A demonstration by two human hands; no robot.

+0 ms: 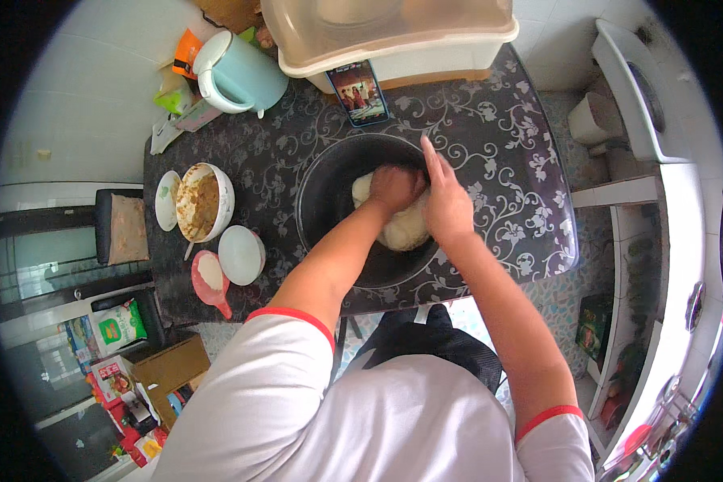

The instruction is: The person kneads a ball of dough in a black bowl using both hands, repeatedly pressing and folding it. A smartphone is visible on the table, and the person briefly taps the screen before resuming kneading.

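A pale lump of dough [405,231] lies in a large black pot [320,210] on the table in front of me. My left hand [397,188] reaches down into the pot, closed and pressed into the dough; its fingertips are hidden. At the pot's right rim is my right hand [448,201], its fingers stretched out and pointing away from me. It partly covers the rim and the dough's right edge, and whether it touches the dough I cannot tell.
Left of the pot stand a bowl with brown filling [203,201], a pale bowl [242,255], a small plate [167,199] and a pink scoop of white powder [210,275]. Behind are a light-blue jug [257,76], a propped phone [358,95] and a lidded storage box [410,60].
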